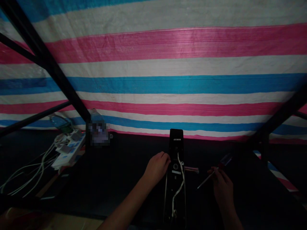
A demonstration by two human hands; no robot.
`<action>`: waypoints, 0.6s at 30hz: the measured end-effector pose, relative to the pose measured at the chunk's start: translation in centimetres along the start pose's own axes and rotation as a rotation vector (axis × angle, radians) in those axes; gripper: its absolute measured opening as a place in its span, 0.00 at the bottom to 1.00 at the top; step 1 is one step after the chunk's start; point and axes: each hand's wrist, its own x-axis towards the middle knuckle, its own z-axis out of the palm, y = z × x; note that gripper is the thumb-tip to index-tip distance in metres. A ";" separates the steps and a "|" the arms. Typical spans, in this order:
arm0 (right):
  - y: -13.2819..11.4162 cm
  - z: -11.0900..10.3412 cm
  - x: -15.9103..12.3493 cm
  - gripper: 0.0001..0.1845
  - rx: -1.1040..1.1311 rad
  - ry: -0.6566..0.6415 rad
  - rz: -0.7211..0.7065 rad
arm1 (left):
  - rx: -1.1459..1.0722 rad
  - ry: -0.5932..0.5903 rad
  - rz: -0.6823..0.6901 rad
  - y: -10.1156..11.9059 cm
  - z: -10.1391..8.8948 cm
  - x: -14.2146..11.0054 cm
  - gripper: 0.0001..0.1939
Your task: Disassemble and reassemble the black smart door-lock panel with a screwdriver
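- Can see a white power strip [69, 153] at nine o'clock from the long dark panel [178, 198], loaded with plugs and trailing pale cables [42, 166]
- Can make out a pixelated object [99, 131] at ten o'clock, beside a black metal post [62, 80]
- Touching the panel's left edge with bent fingers of the left hand [158, 166]; cannot tell whether pinching it, thumb hidden
- Lying lengthwise on the black counter [124, 188], roughly twelve to six, at the view's six o'clock: the panel, with a white cable [183, 179] down its face
- Sticking out at three o'clock from the panel, thin pinkish wires [192, 169]
- Grasping a slim metal-shafted tool [205, 180] in the closed fingers of the right hand [223, 185], tip aimed between seven and eight o'clock, apart from the panel
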 end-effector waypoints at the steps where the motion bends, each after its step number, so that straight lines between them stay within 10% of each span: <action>1: 0.0 0.0 0.0 0.21 0.001 -0.003 0.010 | 0.002 -0.001 -0.004 0.0 0.1 0.0 0.04; 18: 0.0 0.1 0.0 0.21 -0.003 0.010 -0.021 | -0.036 0.077 -0.069 0.6 2.2 -0.5 0.07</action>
